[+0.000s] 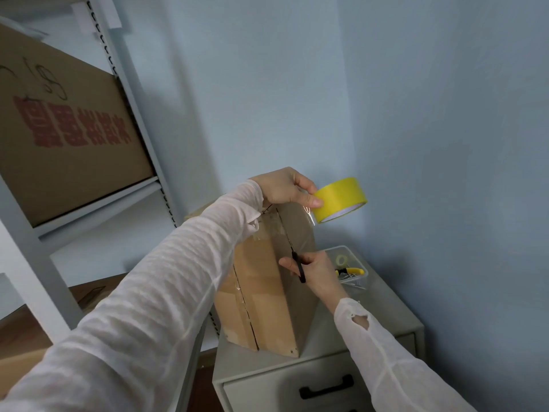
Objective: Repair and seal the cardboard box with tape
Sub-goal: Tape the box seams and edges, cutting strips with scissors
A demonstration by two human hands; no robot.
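1. a cardboard box (261, 295) stands on a grey cabinet (371, 346).
2. left hand (285, 187) fingers pinch a yellow tape roll (341, 197) above the box.
3. right hand (315, 270) grips black scissors (298, 267) against the box.

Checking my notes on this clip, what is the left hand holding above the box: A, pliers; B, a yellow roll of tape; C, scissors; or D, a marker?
B: the left hand grips the yellow roll of tape above the cardboard box.

Both arms in thin white ribbed-knit sleeves, semi-sheer, reaching wrists. Right sleeve (395, 361) torn (ragged hole near cuff). Left sleeve (148, 292) intact. Hands bare.
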